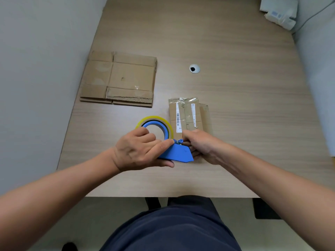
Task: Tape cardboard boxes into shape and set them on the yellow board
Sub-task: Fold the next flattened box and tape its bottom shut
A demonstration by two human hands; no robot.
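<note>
A blue tape dispenser [178,153] with a roll of clear tape [154,122] on it is over the near middle of the table. My left hand [143,149] grips the dispenser by its handle, thumb near the front roller. My right hand [203,145] has its fingers curled at the dispenser's front end, on the near edge of a small flattened cardboard box [188,116] with white labels and old tape. Whether it pinches the tape end or the box edge is hidden. A stack of larger flattened cardboard boxes [121,78] lies at the left. No yellow board is in view.
The wooden table [235,105] has a round cable hole [194,68] in its middle. White packages [280,12] sit at the far right corner by a wall. Grey partition walls flank the table. My dark-clad lap [172,229] is at the near edge.
</note>
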